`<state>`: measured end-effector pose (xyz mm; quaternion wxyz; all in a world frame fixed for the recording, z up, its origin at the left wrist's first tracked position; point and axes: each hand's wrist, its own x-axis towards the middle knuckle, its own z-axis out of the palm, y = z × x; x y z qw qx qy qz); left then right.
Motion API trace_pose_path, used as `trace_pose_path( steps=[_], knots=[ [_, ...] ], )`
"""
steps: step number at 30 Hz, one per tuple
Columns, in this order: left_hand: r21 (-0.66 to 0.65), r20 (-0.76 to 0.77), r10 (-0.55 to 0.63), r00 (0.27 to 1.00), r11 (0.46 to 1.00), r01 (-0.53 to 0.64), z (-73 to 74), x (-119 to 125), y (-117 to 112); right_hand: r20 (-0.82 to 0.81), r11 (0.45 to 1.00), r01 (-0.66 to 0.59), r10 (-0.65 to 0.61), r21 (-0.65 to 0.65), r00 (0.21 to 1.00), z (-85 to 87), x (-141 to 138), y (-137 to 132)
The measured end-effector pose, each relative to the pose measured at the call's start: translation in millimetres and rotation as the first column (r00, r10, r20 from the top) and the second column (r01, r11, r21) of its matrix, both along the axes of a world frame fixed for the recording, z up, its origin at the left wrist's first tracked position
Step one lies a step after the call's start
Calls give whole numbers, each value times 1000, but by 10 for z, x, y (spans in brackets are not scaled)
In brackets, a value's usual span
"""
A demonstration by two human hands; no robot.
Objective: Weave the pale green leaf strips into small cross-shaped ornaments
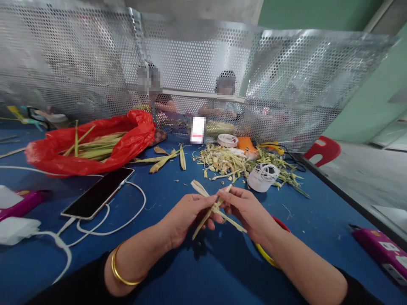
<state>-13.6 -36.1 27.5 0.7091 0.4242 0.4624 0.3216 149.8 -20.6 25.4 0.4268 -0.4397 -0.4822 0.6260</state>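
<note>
Clearly, the left hand (186, 214) and the right hand (244, 207) are both pinching the crossed leaf strips (215, 208), which are held above the blue surface (178, 271). Beyond the hands there lies a heap of pale scraps (219, 162), with a white spool (262, 181) just beside it; farther to the left, a red plastic bag (141, 129) contains long green leaves (98, 148).

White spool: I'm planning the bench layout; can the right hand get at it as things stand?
Probably yes: the spool stands just beyond the right hand, with nothing visible blocking the way. That hand is gripping the strips, though, so it would likely need to let go first.
</note>
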Motion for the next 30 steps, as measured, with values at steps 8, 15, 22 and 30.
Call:
trace_pose_path(
  steps=[8, 15, 22, 30],
  knots=[
    [44, -71, -56, 996, 997, 59, 84, 31, -52, 3, 990, 120, -120, 76, 993, 10, -41, -48],
    [119, -17, -79, 997, 990, 80, 57, 38, -56, 55, 991, 85, -90, 100, 994, 10, -43, -35],
    [231, -140, -31, 990, 971, 63, 34, 62, -61, 93, 982, 115, -130, 151, 987, 14, -18, 3],
    [206, -102, 14, 995, 978, 8, 21, 60, -40, 51, 993, 21, -28, 119, 998, 51, -2, 2]
  ],
)
